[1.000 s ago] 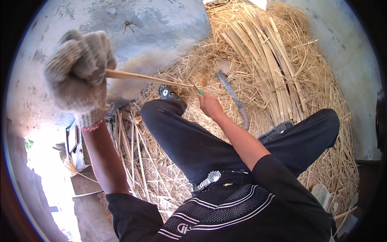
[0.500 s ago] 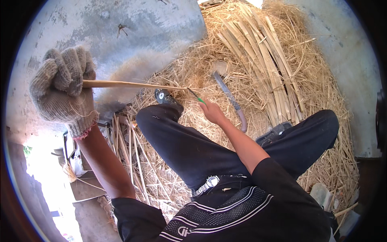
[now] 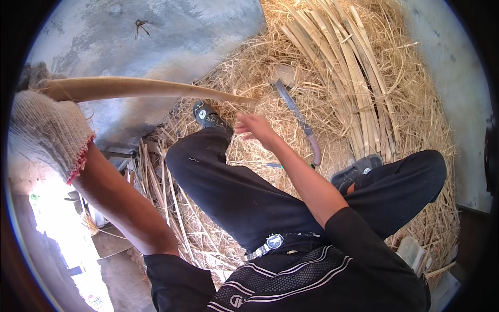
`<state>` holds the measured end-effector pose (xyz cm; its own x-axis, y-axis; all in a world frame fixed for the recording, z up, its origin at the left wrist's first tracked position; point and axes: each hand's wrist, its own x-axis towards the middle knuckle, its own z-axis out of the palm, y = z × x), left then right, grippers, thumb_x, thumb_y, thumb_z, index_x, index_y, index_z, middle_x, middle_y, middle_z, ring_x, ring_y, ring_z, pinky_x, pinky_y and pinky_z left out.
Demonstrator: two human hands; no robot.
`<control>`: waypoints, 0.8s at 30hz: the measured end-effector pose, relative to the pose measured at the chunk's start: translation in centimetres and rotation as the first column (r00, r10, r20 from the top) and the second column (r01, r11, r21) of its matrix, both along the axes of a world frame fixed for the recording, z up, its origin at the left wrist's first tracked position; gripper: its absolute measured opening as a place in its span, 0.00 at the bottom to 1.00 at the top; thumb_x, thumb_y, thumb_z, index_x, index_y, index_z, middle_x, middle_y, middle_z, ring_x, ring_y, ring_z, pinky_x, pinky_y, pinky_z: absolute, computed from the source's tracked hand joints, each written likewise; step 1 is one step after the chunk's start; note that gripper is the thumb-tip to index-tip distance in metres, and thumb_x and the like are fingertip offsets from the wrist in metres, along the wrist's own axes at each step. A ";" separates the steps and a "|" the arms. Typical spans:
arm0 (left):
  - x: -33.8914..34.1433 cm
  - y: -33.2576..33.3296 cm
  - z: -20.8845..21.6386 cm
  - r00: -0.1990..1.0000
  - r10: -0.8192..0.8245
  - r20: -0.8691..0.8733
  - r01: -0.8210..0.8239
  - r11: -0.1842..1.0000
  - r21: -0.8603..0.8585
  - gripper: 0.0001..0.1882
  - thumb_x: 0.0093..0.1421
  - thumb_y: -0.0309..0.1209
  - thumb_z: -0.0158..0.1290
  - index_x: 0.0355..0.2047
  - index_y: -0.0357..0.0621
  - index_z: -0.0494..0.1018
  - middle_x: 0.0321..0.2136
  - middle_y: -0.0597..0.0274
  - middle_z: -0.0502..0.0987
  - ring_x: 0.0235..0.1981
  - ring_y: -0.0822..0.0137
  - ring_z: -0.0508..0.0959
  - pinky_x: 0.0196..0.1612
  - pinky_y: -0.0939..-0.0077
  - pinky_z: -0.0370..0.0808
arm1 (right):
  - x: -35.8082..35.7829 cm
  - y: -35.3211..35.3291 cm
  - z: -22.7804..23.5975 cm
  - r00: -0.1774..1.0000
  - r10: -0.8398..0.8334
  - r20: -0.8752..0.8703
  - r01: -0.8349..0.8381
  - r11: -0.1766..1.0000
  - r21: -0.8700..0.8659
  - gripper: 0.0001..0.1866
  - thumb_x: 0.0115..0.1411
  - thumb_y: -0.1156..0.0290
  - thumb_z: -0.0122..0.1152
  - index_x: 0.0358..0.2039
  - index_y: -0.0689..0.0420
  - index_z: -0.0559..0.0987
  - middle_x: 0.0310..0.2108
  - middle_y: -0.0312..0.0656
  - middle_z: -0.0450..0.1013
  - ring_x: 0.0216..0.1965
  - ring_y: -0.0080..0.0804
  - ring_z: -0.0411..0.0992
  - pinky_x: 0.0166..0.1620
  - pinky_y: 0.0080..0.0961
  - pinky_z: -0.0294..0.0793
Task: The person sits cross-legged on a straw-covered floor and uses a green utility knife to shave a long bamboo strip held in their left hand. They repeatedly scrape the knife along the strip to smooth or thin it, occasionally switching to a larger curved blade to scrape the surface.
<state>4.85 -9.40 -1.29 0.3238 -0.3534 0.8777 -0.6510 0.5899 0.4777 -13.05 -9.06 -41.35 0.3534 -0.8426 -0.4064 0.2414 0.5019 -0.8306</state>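
Note:
My left hand (image 3: 44,125), in a grey knitted glove with a red cuff edge, is raised at the far left. It is closed around one end of a bamboo strip (image 3: 140,87), which stretches right and tapers to a thin tip. Just below that tip, my right hand (image 3: 254,127) is bare and holds nothing, fingers loosely apart. A small knife (image 3: 274,165) with some green on its handle lies on the shavings, partly hidden behind my right forearm. Farther out, a large knife (image 3: 295,112) with a long dark blade and a brownish handle rests on the shavings.
A bundle of split bamboo strips (image 3: 358,99) lies at the far right on a thick layer of shavings (image 3: 249,67). More thin strips (image 3: 166,182) are beside my left knee. A grey wall (image 3: 197,31) stands at upper left, another surface (image 3: 452,104) at right. A wristwatch (image 3: 267,246) sits at my waist.
My right hand has let go of the small green-handled knife, which now lies on the shavings. My left hand has moved left and nearer with the strip, whose broad face now shows.

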 end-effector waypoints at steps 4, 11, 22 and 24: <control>0.2 -1.3 -0.3 0.964 0.187 0.189 -0.190 0.982 -0.005 0.10 0.59 0.33 0.50 0.24 0.47 0.63 0.17 0.65 0.64 0.18 0.71 0.65 0.31 0.79 0.72 | 1.7 -3.0 1.2 0.969 -0.126 0.214 0.102 0.988 0.119 0.31 0.65 0.46 0.50 0.53 0.62 0.67 0.49 0.51 0.71 0.45 0.35 0.72 0.43 0.34 0.73; 1.9 -2.0 -0.4 0.582 0.600 0.549 -0.673 0.734 -0.091 0.08 0.58 0.33 0.54 0.29 0.43 0.67 0.21 0.61 0.69 0.21 0.69 0.71 0.31 0.78 0.75 | 2.2 -3.1 -1.6 0.945 -0.272 0.184 0.251 0.959 0.130 0.07 0.63 0.70 0.55 0.33 0.60 0.76 0.20 0.33 0.68 0.18 0.19 0.64 0.22 0.19 0.66; 4.6 -1.7 0.4 0.041 0.730 0.682 -0.888 0.339 -0.310 0.13 0.56 0.33 0.59 0.37 0.38 0.74 0.28 0.55 0.78 0.26 0.65 0.80 0.31 0.76 0.79 | 3.3 -3.2 -1.9 0.870 -0.327 0.370 0.247 0.937 0.246 0.10 0.64 0.64 0.52 0.40 0.57 0.74 0.22 0.31 0.66 0.17 0.17 0.60 0.19 0.18 0.59; 5.1 -1.4 0.7 0.005 0.730 0.683 -0.892 0.312 -0.327 0.14 0.56 0.33 0.60 0.39 0.37 0.75 0.29 0.54 0.80 0.27 0.64 0.82 0.31 0.76 0.80 | 3.6 -3.4 -1.7 0.842 -0.328 0.428 0.249 0.940 0.232 0.12 0.65 0.62 0.52 0.41 0.57 0.74 0.23 0.31 0.66 0.17 0.17 0.60 0.20 0.18 0.59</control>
<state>9.95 -10.77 -0.59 -0.0797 -0.4070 0.9100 -0.7456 -0.5815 -0.3254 -9.44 -12.43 -43.05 0.2827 -0.8723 -0.3990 0.7256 0.4666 -0.5058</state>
